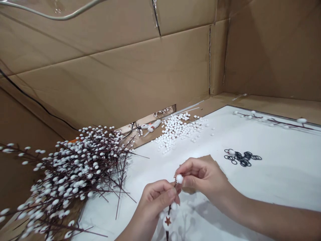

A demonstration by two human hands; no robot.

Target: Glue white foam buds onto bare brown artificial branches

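Observation:
My left hand [160, 197] is closed around a dark artificial berry stem [169, 210] that hangs down toward the bottom edge. White berries sit along this stem, and a small brown star shape shows on one low on it. At the stem's upper end, my right hand [200, 175] pinches a white foam berry [179, 178] between thumb and fingers. The two hands meet closely there, and the exact join of berry and stem is hidden by the fingers. A piece of brown cardboard [213, 162] lies partly under my right hand.
A heap of white-berry stems [82, 167] fills the left. Loose white berries [173, 132] lie beside a white glue gun [151, 126] at the back. Black rings [243, 158] rest on the white board [283, 177], and a berry branch [276, 121] lies behind. Cardboard walls [150, 73] enclose the table.

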